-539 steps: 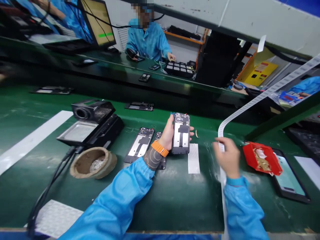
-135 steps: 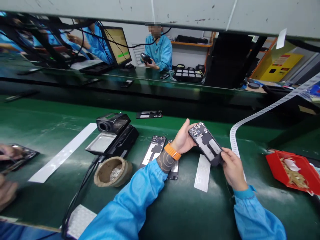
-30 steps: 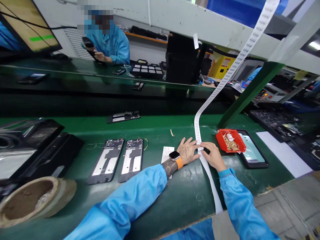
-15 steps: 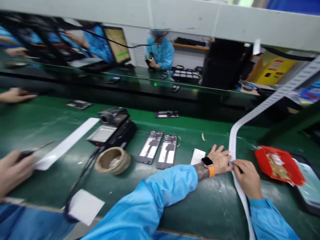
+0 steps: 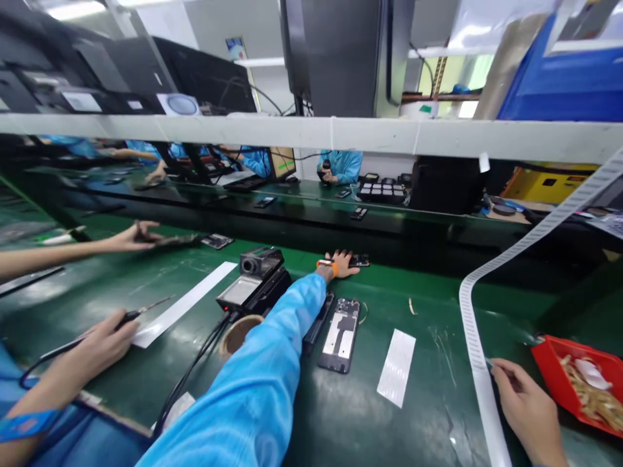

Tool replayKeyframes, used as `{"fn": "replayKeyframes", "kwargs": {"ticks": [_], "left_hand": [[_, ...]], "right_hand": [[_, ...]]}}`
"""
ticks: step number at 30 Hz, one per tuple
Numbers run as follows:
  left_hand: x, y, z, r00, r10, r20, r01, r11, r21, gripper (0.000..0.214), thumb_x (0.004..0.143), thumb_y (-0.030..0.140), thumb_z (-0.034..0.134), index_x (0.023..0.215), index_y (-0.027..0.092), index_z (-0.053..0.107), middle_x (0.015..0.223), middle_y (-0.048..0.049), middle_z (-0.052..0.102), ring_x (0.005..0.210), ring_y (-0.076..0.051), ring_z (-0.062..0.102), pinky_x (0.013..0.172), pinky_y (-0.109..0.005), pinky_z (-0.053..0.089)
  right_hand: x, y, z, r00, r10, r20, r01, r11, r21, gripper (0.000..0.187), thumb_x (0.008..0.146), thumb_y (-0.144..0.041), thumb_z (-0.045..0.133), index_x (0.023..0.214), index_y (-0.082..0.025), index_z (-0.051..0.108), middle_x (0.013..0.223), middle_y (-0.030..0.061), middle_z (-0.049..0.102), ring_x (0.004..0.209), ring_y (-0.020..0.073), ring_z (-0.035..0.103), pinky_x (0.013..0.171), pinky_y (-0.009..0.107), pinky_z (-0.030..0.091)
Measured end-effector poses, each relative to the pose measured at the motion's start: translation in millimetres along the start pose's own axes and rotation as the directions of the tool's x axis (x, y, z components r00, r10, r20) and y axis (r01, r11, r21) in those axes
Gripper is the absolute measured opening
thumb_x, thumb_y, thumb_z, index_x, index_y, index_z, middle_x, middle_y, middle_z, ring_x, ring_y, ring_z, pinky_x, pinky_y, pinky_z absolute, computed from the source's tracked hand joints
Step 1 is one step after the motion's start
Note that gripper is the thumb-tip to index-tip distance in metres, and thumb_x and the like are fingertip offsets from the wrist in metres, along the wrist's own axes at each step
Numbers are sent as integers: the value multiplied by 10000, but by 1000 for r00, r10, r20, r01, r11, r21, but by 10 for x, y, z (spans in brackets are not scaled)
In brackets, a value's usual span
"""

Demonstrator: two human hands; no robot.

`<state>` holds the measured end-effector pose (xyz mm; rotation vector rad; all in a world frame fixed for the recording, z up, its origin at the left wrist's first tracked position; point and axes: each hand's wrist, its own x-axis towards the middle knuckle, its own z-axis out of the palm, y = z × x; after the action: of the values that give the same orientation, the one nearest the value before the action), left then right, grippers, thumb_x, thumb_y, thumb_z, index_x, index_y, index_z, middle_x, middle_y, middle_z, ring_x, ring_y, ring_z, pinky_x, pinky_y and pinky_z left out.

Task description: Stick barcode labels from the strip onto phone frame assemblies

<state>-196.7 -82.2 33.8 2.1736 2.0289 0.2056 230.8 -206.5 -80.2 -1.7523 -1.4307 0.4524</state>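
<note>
My left hand (image 5: 342, 263) stretches far across the bench, fingers spread, at the left end of an opened phone (image 5: 361, 261). Whether it presses on that phone or the bench beside it, I cannot tell. Below it lies another opened phone (image 5: 339, 336) with white panels, and one more (image 5: 317, 324) is partly covered by my blue sleeve. On the right, my right hand (image 5: 523, 405) is closed in a pinch beside a long white label strip (image 5: 471, 318). A tiny pale bit shows at its fingertips, too small to name. A white sticker sheet (image 5: 396, 368) lies between my hands.
A red tray (image 5: 555, 373) with tan scraps stands far right. Left of my arm are a black device (image 5: 253, 285) with cables and a round pot (image 5: 238, 334). A co-worker's hand (image 5: 104, 344) holds a soldering-iron-like tool beside a white strip (image 5: 187, 301). A shelf beam (image 5: 302, 133) crosses above.
My left hand has left the label strip and reached far left and forward to the opened phone. My right hand stays by the strip. The view has tilted up.
</note>
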Motion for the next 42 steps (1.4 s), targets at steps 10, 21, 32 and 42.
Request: {"fn": "replayKeyframes", "kwargs": {"ticks": [10, 21, 32, 42], "left_hand": [[30, 84, -23, 986, -106, -129, 9, 804, -594, 744, 925, 660, 418, 1347, 54, 507, 1204, -239, 612, 1178, -341, 564, 993, -434, 434], [-694, 1424, 666, 873, 457, 172, 439, -580, -686, 790, 955, 677, 219, 1011, 43, 687, 885, -169, 714, 841, -240, 679, 848, -357, 504], [-734, 1454, 652, 883, 403, 238, 459, -642, -614, 774, 950, 684, 237, 991, 55, 685, 867, -157, 702, 774, -218, 670, 804, -338, 520], [-829, 1481, 503, 913, 308, 267, 407, -665, -626, 726, 967, 646, 235, 941, 72, 678, 801, -130, 682, 702, -194, 659, 686, -300, 529]], "right_hand": [[-37, -208, -133, 997, 75, -34, -58, 933, 356, 426, 672, -486, 709, 977, -196, 644, 707, 46, 704, 610, 234, 648, 556, 347, 532], [-436, -1803, 555, 898, -291, 330, 99, 865, 493, 191, 886, -387, 595, 847, -225, 501, 628, -47, 533, 519, 108, 499, 487, 223, 396], [-445, -1687, 504, 887, -359, 290, 270, 913, 305, 154, 913, -357, 572, 845, -229, 524, 682, -23, 577, 583, 130, 562, 535, 230, 412], [-422, -1687, 524, 890, -394, 227, 389, 919, 72, 198, 879, -405, 603, 840, -238, 504, 550, -73, 487, 492, 129, 502, 524, 241, 361]]}}
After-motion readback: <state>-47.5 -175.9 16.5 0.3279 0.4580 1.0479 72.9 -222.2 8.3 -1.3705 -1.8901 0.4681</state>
